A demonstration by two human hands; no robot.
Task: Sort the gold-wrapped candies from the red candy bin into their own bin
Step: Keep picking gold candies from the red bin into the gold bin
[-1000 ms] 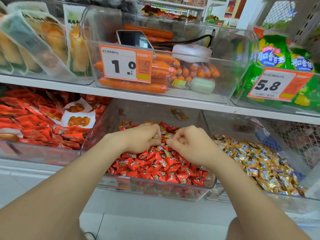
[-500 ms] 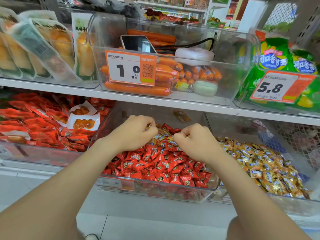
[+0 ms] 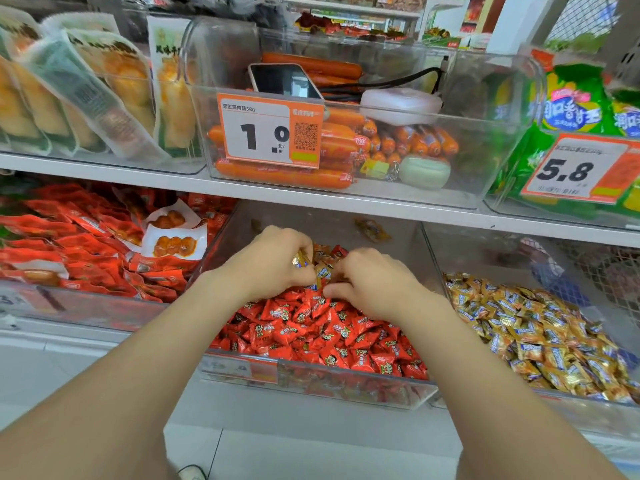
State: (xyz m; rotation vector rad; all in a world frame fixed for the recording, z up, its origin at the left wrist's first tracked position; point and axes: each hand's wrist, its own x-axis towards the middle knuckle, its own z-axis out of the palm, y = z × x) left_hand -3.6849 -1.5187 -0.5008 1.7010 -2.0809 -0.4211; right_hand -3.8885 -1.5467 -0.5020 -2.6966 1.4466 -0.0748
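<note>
the person stood with both bare arms reaching into the red candy bin (image 3: 346,388), the clear tub in the middle of the lower shelf. the left hand (image 3: 273,263) was curled into a loose fist over the back of the heap. its fingers and thumb pinched a gold-wrapped candy (image 3: 300,261), whose shiny end poked out by the thumb. the right hand (image 3: 375,284) sat just beside it, knuckles up and fingers bent down into the pile, thumb lying on the red candies (image 3: 329,336). from where i stood i couldn't tell whether it had hold of anything. between the two hands a small cluster of stray gold candies (image 3: 320,271) lay mixed in on top of the red ones.

the gold candy bin (image 3: 485,251) stood right against the red one on its right side, heaped with sorted gold candies (image 3: 540,337). on the left, another clear tub held red snack packets (image 3: 86,244).

on the shelf above, a clear bin of orange sausages (image 3: 284,176) carried a price tag (image 3: 270,131) reading 1.0, and a phone (image 3: 284,81) rested up on the sausages behind it. further right, green bags (image 3: 571,109) sat behind a second tag (image 3: 575,171) marked 5.8.
</note>
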